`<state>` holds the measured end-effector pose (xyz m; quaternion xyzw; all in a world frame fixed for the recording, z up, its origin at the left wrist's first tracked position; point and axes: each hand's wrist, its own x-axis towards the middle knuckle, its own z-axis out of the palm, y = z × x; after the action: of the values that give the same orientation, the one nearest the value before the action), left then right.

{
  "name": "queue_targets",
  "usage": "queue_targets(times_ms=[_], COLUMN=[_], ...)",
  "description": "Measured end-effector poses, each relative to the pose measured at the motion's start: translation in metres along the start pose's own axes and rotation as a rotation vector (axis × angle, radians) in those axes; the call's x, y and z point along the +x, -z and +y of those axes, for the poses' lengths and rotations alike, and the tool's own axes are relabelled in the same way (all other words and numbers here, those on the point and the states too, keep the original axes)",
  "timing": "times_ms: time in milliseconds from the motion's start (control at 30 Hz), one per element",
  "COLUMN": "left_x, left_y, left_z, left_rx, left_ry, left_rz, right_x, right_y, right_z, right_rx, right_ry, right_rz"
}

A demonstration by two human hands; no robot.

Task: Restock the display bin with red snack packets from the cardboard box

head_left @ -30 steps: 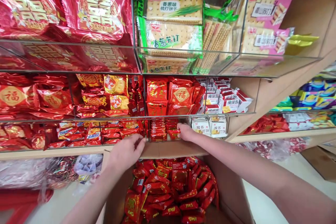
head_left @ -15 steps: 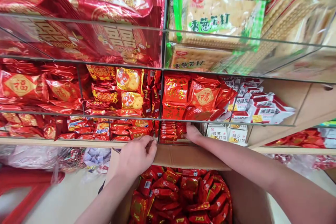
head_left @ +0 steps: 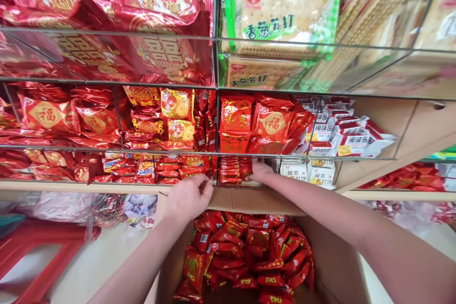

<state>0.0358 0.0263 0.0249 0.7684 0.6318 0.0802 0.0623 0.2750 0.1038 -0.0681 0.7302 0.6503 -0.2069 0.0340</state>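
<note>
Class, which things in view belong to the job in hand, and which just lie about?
In the job, apparently: right hand, at the small red packets on the lowest shelf; left hand; cardboard box; loose red packets inside it.

Lying about: green-edged crackers; white biscuit packets; red frame.

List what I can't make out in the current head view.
Head view, right hand: whether it grips anything; its own back hides this.
Head view, left hand: likewise.
Head view, carton: near end, cut off by the picture's bottom edge.
Head view, red packets inside: their count; upper ones cover lower.
</note>
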Motion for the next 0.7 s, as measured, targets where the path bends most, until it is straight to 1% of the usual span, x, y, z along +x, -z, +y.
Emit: queue_targets(times_ms=[100,167,233,300,333,367,400,433,467,500,533,567,600,633,700], left_x=[0.001,0.002,0.003,-0.001,-0.006,-0.013,-0.022,-0.033,-0.044,-0.054,-0.062,-0.068,-0.071,-0.070,-0.064], left_y=[0.000,0.000,-0.001,-0.004,-0.007,-0.011,-0.016,-0.024,-0.032,-0.043,-0.054,-0.067,-0.079,-0.090,-0.109], left_z=[0.000,-0.001,-0.005,-0.009,-0.011,-0.013,-0.013,-0.013,-0.011,-0.009,-0.007,-0.005,-0.003,-0.002,-0.001], left_rx=[0.009,0.007,-0.003,-0.024,-0.041,-0.064,-0.093,-0.124,-0.158,-0.185,-0.189,-0.183,-0.177,-0.167,-0.157], left_ry=[-0.010,-0.028,-0.056,-0.110,-0.170,-0.267,-0.402,-0.562,-0.734,-0.879,-0.959,-0.947,-0.873,-0.734,-0.414], left_rz=[0.007,0.011,0.031,0.110,0.168,0.235,0.297,0.331,0.341,0.302,0.204,0.126,0.077,0.038,-0.010], right_x=[-0.025,-0.056,-0.099,-0.147,-0.170,-0.192,-0.210,-0.225,-0.236,-0.244,-0.248,-0.251,-0.253,-0.254,-0.254], right_y=[0.025,0.041,0.050,0.047,0.039,0.027,0.012,-0.006,-0.025,-0.045,-0.063,-0.080,-0.094,-0.104,-0.117], right_z=[-0.005,-0.008,-0.007,-0.004,0.000,0.004,0.009,0.014,0.020,0.027,0.033,0.039,0.045,0.050,0.056], right_rx=[-0.014,-0.004,0.063,0.216,0.277,0.318,0.344,0.365,0.376,0.384,0.384,0.384,0.391,0.405,0.459], right_ry=[0.038,0.105,0.239,0.441,0.529,0.605,0.645,0.660,0.635,0.588,0.533,0.471,0.414,0.365,0.294], right_rz=[0.030,0.081,0.214,0.454,0.515,0.525,0.500,0.456,0.404,0.366,0.330,0.303,0.281,0.260,0.235])
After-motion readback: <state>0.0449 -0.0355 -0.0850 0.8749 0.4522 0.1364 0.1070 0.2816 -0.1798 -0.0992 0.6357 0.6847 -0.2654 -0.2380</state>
